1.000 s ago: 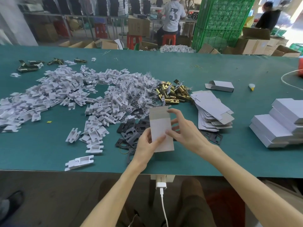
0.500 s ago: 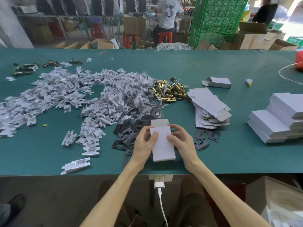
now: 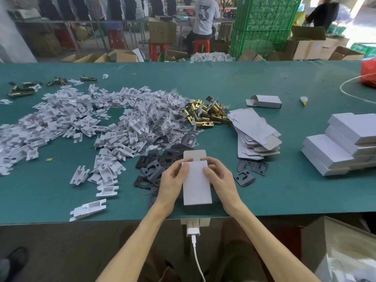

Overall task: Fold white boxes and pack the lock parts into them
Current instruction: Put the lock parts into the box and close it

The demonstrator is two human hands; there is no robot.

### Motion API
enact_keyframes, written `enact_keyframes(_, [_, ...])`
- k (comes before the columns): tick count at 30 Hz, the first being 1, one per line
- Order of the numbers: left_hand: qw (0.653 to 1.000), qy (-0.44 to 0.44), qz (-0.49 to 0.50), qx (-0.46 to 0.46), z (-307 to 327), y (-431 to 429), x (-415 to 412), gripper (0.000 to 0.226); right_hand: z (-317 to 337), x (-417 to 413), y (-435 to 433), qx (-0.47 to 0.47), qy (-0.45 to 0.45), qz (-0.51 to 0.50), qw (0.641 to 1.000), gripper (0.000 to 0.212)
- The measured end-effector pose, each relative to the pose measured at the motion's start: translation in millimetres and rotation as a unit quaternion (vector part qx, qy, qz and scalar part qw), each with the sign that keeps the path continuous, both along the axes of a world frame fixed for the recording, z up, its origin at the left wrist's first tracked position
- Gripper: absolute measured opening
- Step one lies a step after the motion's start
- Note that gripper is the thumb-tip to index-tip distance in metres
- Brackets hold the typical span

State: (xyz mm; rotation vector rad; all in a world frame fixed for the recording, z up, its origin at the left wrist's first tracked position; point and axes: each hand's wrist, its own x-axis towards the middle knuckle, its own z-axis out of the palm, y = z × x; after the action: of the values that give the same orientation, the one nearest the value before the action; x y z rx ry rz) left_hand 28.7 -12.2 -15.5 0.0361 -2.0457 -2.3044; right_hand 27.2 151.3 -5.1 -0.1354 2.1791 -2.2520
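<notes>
A white box stands near the front edge of the green table, its far flap up. My left hand grips its left side and my right hand grips its right side, both thumbs lying on its top face. Black lock plates lie just beyond and left of the box, with more black plates to its right. Brass latch parts are heaped at mid-table. A stack of flat white box blanks lies right of centre.
White plastic inserts and small clear bags spread over the left half. Finished white boxes are stacked at the right. One part-folded box lies farther back. A white charger cable hangs below the table edge.
The box came down from mid-air onto the table near its front edge. Both hands moved with it and now hold its two sides, thumbs on top.
</notes>
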Motion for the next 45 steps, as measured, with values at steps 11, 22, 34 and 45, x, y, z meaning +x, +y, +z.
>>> enact_keyframes(11, [0.997,-0.047,-0.025,0.051,3.7,-4.5,2.0,0.032,-3.9,-0.1,1.2,0.011,0.001,0.007,1.0,0.024])
enact_keyframes(22, [0.994,-0.061,-0.035,0.083,6.3,-6.5,2.9,0.036,0.8,3.3,2.5,-0.006,0.008,0.031,0.999,0.018])
enact_keyframes(34, [0.994,-0.06,-0.028,0.082,3.8,-6.8,2.5,0.029,-2.0,2.6,1.1,-0.006,0.015,0.028,0.999,0.017])
enact_keyframes(45, [0.994,-0.054,-0.068,0.065,6.3,-8.7,2.2,0.037,1.8,2.5,2.3,-0.007,0.01,0.042,0.999,0.016])
